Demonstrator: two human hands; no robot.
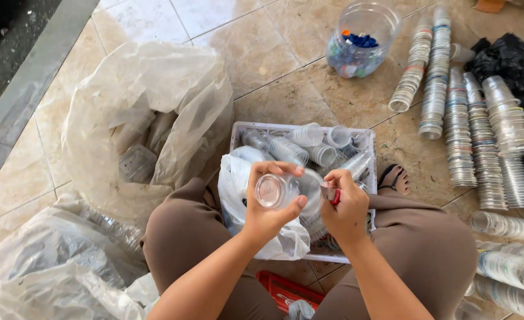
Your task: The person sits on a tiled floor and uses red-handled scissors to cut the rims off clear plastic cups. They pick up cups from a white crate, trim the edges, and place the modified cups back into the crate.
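Brown trousers [185, 237] on both legs, bare forearms, dark sandal [392, 178] on one foot

The crate [365, 137] stands on the floor [285, 77] between the knees of the person, and cups and a plastic bag [238, 184] lie in it. Above the near part of the crate, the left hand [271, 207] holds a plastic cup [272, 191], and the right hand [346, 207] is just beside it, to the right, with a small cutter [332, 194] in it. To the left of the crate lies a big open sack [149, 118] with bottles in it, and nearer to the person lies another sack [43, 266]. Behind the crate, to the right, stands a jar [362, 38] with caps in it. To the right of the crate, stacks of cups [469, 130] lie in rows on the floor, and bags [510, 59] lie behind them. A foot in a sandal [394, 179] rests between the crate and the stacks.
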